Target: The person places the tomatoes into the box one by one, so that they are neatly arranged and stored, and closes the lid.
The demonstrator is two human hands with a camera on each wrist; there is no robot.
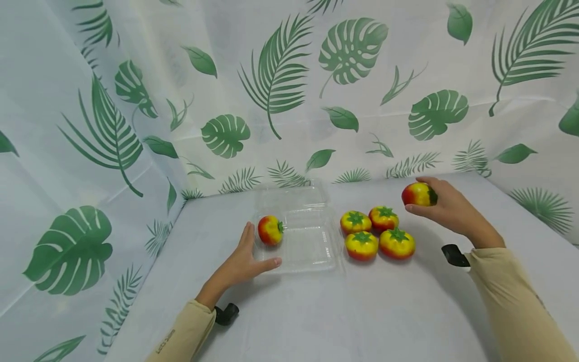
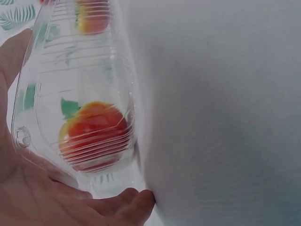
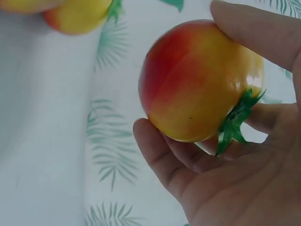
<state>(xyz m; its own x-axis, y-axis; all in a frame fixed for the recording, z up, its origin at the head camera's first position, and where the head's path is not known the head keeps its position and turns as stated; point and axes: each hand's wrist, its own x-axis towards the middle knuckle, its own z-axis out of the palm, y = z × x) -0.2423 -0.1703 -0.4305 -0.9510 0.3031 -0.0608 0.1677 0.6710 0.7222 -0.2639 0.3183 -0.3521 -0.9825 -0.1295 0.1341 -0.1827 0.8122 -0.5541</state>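
Note:
In the head view my right hand [image 1: 450, 208] grips a red-and-yellow toy tomato [image 1: 417, 194] above the table. Thumb and fingers curve round this tomato [image 3: 200, 80] in the right wrist view, its green leaves toward the palm. A clear plastic clamshell box [image 1: 309, 249] lies with its lid [image 1: 291, 196] folded back. Inside the box, at its left, one toy tomato [image 1: 270, 231] rests on its side. My left hand [image 1: 244, 261] lies along the box's near left corner, thumb and fingers spread apart. In the left wrist view, the fingertips [image 2: 143, 202] reach along the box's end.
Several toy tomatoes [image 1: 362, 245] stand grouped on the white-covered table [image 1: 298, 317] just right of the box, leaves up. A leaf-printed curtain [image 1: 289, 100] rises behind the table and along both sides.

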